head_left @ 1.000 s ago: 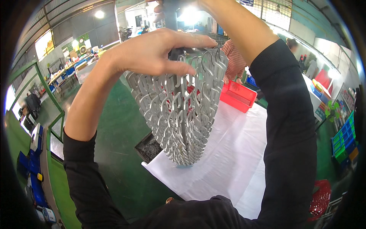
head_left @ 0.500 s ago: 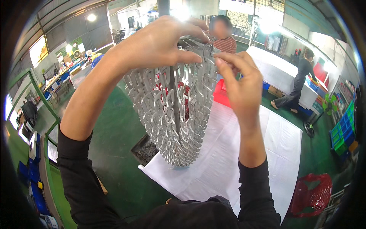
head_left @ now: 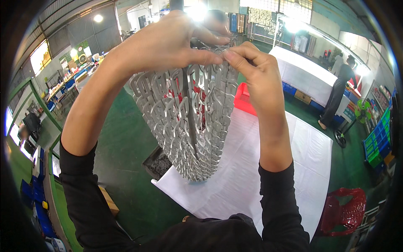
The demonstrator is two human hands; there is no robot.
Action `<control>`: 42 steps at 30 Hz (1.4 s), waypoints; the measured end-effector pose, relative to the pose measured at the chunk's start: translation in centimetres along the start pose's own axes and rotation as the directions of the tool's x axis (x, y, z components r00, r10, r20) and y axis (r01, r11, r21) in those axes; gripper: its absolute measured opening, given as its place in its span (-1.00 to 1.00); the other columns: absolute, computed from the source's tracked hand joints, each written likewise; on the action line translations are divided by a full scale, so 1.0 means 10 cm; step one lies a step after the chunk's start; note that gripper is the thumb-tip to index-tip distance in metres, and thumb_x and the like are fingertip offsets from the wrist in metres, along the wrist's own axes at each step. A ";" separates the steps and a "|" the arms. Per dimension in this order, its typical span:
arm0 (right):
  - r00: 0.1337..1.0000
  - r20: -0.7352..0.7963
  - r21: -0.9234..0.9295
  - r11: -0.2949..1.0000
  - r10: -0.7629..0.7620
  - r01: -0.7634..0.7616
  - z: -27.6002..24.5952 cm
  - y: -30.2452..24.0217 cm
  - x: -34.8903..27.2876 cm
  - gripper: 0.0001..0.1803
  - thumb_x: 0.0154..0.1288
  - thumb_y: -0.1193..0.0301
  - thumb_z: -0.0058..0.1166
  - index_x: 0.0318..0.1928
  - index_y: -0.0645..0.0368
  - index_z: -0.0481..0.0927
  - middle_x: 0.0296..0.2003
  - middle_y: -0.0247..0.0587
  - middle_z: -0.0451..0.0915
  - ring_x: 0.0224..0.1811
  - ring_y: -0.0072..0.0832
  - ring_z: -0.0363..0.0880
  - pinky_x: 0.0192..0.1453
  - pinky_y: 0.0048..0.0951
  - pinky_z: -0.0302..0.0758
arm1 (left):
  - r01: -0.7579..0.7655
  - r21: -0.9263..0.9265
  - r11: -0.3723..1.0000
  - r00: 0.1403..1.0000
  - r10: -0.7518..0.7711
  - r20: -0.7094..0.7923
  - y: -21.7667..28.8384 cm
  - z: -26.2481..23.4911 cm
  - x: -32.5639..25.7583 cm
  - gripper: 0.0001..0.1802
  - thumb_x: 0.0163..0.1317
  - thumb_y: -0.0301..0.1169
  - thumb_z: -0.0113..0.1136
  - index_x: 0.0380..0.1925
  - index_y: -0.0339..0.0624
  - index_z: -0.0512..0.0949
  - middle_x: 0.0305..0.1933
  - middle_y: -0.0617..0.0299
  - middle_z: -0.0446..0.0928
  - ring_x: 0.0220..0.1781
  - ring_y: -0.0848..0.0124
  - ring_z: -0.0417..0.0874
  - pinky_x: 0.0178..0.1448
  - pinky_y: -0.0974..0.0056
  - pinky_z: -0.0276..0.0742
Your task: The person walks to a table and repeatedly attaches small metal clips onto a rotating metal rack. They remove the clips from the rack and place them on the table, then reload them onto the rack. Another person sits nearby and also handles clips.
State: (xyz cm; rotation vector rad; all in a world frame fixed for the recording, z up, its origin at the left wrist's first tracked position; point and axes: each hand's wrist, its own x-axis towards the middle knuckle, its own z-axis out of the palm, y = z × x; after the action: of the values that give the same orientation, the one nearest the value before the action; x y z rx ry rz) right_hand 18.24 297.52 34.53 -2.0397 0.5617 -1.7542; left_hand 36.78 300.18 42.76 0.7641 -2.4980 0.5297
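A tall rack (head_left: 194, 122), densely hung with silver, loop-shaped metal pieces, rises in front of me from a white-covered table. A dark upright bar and some red show between the pieces. My left hand (head_left: 168, 42) curves over the top of the rack. Its thumb and forefinger reach to the upper right side, and what lies between them is mostly hidden. From the right, my right hand (head_left: 256, 69) meets it, thumb and forefinger pinched at the rack's top edge on what looks like a thin silver metal piece. The fingertips of both hands are almost touching.
A red plastic bin (head_left: 245, 100) sits on the white cloth (head_left: 277, 159) behind the rack. Left of the table is a dark tray (head_left: 158, 163) of small bits. A red chair (head_left: 345, 212) stands at lower right; a co-worker (head_left: 339, 86) is at a far table.
My right hand has shifted left and slightly up, closer to my left thumb. The view has moved a little. The person behind the rack is now mostly hidden by my left hand.
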 end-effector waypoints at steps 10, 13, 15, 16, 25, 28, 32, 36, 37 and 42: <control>0.990 0.121 0.205 0.974 0.069 -0.093 -0.14 0.02 0.03 -0.84 0.17 0.41 0.15 -0.34 0.27 0.67 -0.42 -0.36 0.60 -0.32 -0.62 0.45 -0.10 -0.55 0.33 | -0.020 0.003 1.000 0.999 0.020 0.041 0.17 -0.05 0.07 -0.60 0.02 -0.27 0.32 -0.12 -0.19 0.61 0.01 0.05 0.56 0.11 0.15 0.54 0.18 0.17 0.42; 0.987 0.140 0.220 0.969 0.084 -0.114 -0.17 0.01 0.03 -0.82 0.18 0.40 0.12 -0.34 0.28 0.67 -0.41 -0.33 0.61 -0.29 -0.59 0.46 -0.07 -0.54 0.32 | -0.025 0.001 1.000 0.999 0.025 0.029 0.19 -0.06 0.06 -0.60 0.03 -0.31 0.31 -0.11 -0.21 0.60 0.00 0.05 0.57 0.14 0.17 0.52 0.21 0.18 0.40; 0.982 0.150 0.234 0.961 0.117 -0.150 -0.24 0.04 0.00 -0.80 0.19 0.39 0.10 -0.34 0.29 0.67 -0.40 -0.30 0.62 -0.27 -0.57 0.47 -0.04 -0.53 0.31 | -0.038 -0.029 0.999 0.999 0.037 -0.005 0.20 -0.04 0.08 -0.61 0.03 -0.33 0.31 -0.10 -0.22 0.59 0.00 0.06 0.57 0.16 0.18 0.50 0.22 0.18 0.38; 0.978 0.156 0.252 0.951 0.141 -0.177 -0.30 0.07 -0.04 -0.79 0.19 0.38 0.10 -0.35 0.29 0.67 -0.40 -0.29 0.62 -0.26 -0.56 0.48 -0.03 -0.53 0.31 | -0.032 -0.015 0.999 0.999 0.032 0.009 0.19 -0.04 0.08 -0.60 0.03 -0.35 0.31 -0.08 -0.22 0.58 0.02 0.06 0.56 0.17 0.19 0.49 0.23 0.19 0.38; 0.964 -0.138 -0.007 0.973 0.228 -0.231 -0.29 0.07 -0.30 -0.76 0.13 0.34 0.14 -0.39 0.31 0.67 -0.46 -0.26 0.55 -0.39 -0.50 0.47 -0.21 -0.41 0.36 | 0.063 -0.066 0.996 0.996 -0.059 0.070 0.13 -0.04 0.03 -0.45 0.08 -0.30 0.26 0.12 -0.12 0.44 0.16 0.04 0.45 0.22 0.16 0.44 0.26 0.15 0.35; 0.949 -0.314 -0.212 0.975 -0.010 -0.060 -0.08 0.03 -0.17 -0.77 0.11 0.32 0.18 -0.38 0.28 0.67 -0.52 -0.23 0.48 -0.42 -0.40 0.48 -0.26 -0.35 0.35 | 0.048 0.040 0.998 0.997 -0.051 0.064 0.13 -0.04 0.04 -0.45 0.11 -0.23 0.23 0.13 -0.11 0.44 0.15 0.02 0.45 0.23 0.12 0.42 0.27 0.13 0.32; 0.938 -0.334 -0.398 0.916 -0.097 -0.047 0.11 0.06 -0.01 -0.78 0.08 0.30 0.21 -0.35 0.21 0.69 -0.49 -0.13 0.46 -0.40 -0.24 0.48 -0.27 -0.28 0.35 | -0.069 0.140 0.988 0.995 0.057 0.088 0.09 -0.03 0.06 -0.46 0.12 -0.19 0.21 0.11 -0.15 0.45 0.14 -0.03 0.45 0.24 0.10 0.41 0.29 0.12 0.29; 0.950 -0.312 -0.379 0.917 0.004 -0.128 0.16 0.01 0.04 -0.78 0.07 0.31 0.19 -0.33 0.18 0.69 -0.46 -0.08 0.46 -0.38 -0.20 0.47 -0.25 -0.28 0.37 | -0.082 0.105 0.991 0.981 0.061 0.183 0.07 -0.08 0.13 -0.43 0.12 -0.19 0.21 0.12 -0.19 0.42 0.15 -0.06 0.43 0.25 0.09 0.38 0.29 0.12 0.29; 0.952 -0.307 -0.355 0.926 0.010 -0.124 0.17 0.03 0.06 -0.78 0.07 0.31 0.19 -0.33 0.19 0.69 -0.46 -0.07 0.48 -0.36 -0.23 0.48 -0.24 -0.29 0.37 | -0.020 0.082 0.996 0.987 0.006 0.161 0.10 -0.08 0.14 -0.47 0.12 -0.22 0.17 0.06 -0.26 0.45 0.11 -0.08 0.46 0.20 0.07 0.44 0.28 0.12 0.31; 0.970 -0.160 0.030 0.983 0.183 -0.180 -0.04 0.14 0.13 -0.77 0.06 0.34 0.17 -0.35 0.24 0.69 -0.42 -0.17 0.60 -0.30 -0.45 0.50 -0.18 -0.45 0.37 | 0.139 0.003 0.990 0.984 -0.139 0.114 0.15 0.01 0.16 -0.54 0.11 -0.28 0.09 -0.06 -0.42 0.52 -0.01 -0.15 0.53 0.03 0.01 0.57 0.18 0.12 0.45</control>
State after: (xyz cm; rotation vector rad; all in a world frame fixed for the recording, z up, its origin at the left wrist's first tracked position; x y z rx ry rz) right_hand 17.97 295.66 34.91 -1.7831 0.7574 -1.8173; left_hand 34.67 300.58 43.21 0.9843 -2.5244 0.4417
